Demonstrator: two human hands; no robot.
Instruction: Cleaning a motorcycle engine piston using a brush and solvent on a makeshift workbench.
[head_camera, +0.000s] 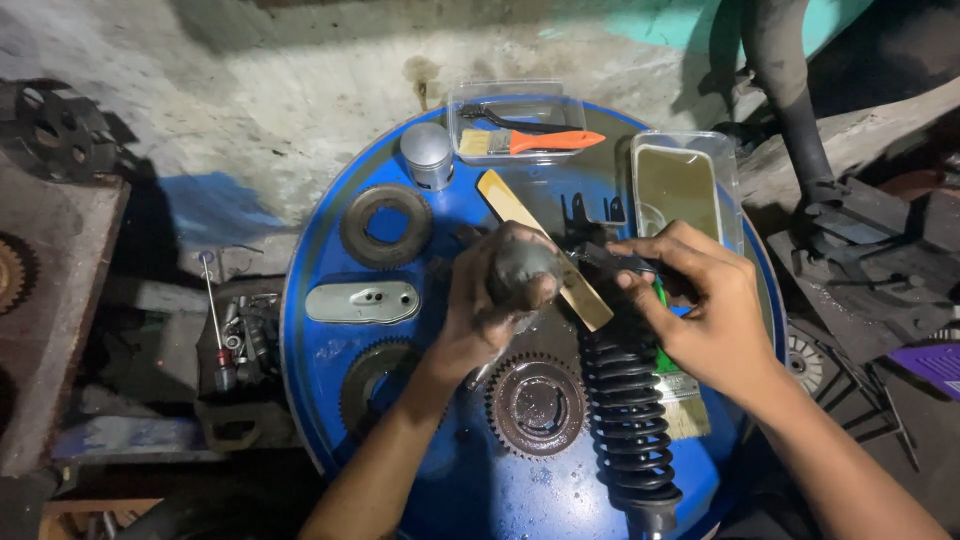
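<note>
Centrally – both hands (600, 300) grip black shock absorber (625, 420).

Your left hand (495, 300) is curled closed, wrist bent upward; your right hand (700, 300) reaches left, its fingers (640, 250) pinched together.

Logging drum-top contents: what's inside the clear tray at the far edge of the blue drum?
The clear tray holds a paintbrush with an orange handle and a dark, thin-handled tool behind it. The tool's working end is too dark to make out.
</note>
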